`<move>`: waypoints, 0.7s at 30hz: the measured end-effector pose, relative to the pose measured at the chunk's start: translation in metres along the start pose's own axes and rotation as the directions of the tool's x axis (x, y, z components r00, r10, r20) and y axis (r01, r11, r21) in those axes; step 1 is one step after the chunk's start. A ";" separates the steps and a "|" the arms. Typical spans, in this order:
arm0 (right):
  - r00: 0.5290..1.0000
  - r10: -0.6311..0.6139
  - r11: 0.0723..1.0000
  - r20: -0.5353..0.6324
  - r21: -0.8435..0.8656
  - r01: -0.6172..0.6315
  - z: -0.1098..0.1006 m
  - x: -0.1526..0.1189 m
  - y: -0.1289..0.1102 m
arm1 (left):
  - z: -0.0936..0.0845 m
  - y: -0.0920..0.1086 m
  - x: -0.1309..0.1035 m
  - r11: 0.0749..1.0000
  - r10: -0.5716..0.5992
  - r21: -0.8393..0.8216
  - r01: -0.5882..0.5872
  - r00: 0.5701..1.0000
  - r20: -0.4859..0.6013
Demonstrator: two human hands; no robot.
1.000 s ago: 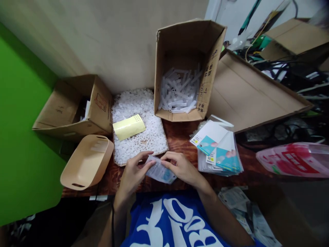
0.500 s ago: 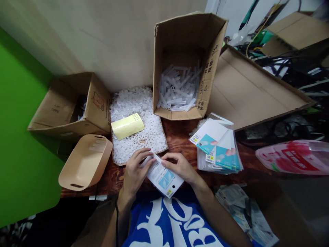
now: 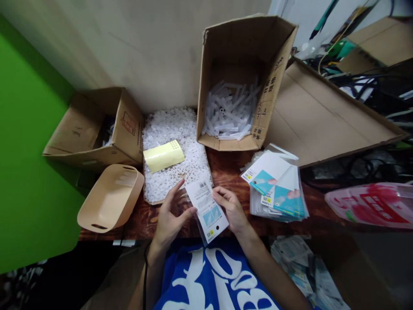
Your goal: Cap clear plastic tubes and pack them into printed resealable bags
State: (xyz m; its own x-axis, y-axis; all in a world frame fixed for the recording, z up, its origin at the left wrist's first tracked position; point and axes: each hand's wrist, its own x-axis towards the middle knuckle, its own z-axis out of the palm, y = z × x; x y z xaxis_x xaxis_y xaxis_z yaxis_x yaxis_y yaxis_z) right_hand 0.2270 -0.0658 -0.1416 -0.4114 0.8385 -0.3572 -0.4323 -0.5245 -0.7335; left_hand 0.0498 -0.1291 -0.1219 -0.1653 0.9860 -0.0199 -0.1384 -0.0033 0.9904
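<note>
Left hand (image 3: 171, 218) fingers have spread since the earlier frame, that grip now open beside the packet (image 3: 207, 211); the right hand (image 3: 231, 211) pinches its edge near the tabletop (image 3: 222, 170). Handling the packet seems the step; the next move calls for a light, steady hold.

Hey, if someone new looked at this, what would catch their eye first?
Probably the bright green panel along the left edge, then the open cardboard box at the top, right of centre, with translucent tubes piled inside. Near the middle, the right hand holds a printed card beside the left hand. A yellow sheet also stands out, lying on small white pieces beyond the hands.
</note>
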 end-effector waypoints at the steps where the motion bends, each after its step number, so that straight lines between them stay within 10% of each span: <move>1: 1.000 -0.004 1.000 -0.003 0.000 0.004 0.001 0.000 0.000 | 0.002 0.000 0.000 1.000 0.009 -0.002 -0.009 1.000 -0.003; 15: 0.991 -0.122 0.985 -0.063 -0.129 0.113 -0.004 -0.001 0.006 | 0.010 -0.006 -0.003 0.982 0.072 0.181 -0.057 0.994 -0.078; 21: 0.880 -0.474 0.676 0.036 -0.625 0.390 -0.002 -0.005 -0.001 | 0.012 0.002 0.005 0.563 0.553 0.724 -0.399 0.833 0.029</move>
State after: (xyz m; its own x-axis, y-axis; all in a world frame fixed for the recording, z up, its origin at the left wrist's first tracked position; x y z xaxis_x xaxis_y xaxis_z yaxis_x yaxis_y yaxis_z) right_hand 0.2313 -0.0696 -0.1402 -0.1860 0.9810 0.0546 0.0485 0.0647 -0.9967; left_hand 0.0605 -0.1220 -0.1188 -0.1858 0.8240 0.5353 0.6949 -0.2750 0.6645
